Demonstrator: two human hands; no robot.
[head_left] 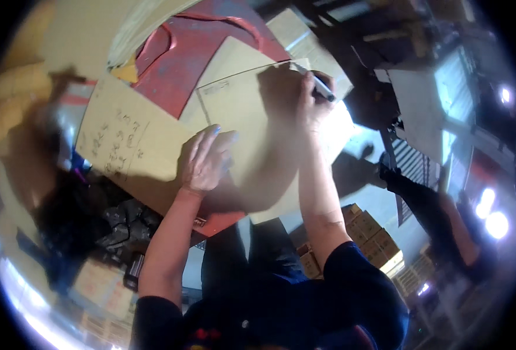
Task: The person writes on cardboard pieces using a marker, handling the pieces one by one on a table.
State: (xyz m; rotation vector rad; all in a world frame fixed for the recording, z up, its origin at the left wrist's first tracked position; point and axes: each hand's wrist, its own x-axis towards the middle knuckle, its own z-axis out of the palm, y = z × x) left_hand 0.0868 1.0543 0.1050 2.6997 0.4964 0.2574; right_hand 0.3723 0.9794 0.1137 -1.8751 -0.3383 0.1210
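Observation:
My right hand point(309, 112) is closed around a white marker pen point(323, 87) with a black end, near the far edge of a flat brown cardboard sheet point(243, 140). The pen points toward the sheet's far corner; whether its tip touches is hard to tell. Over the near left part of the sheet is my left hand point(202, 163), fingers stretched out, slightly blurred and holding nothing. Ruled dark lines and small marks show on the sheet. To the left lies another cardboard piece point(159, 137) covered with handwriting in dark ink.
Beneath the cardboard is a worn red surface point(179, 70) with a red strap point(240, 24) on it. Stacked brown cartons point(371, 233) stand on the floor at the lower right. Another person's arm point(459, 227) shows at the right. Black plastic point(127, 224) lies at the lower left.

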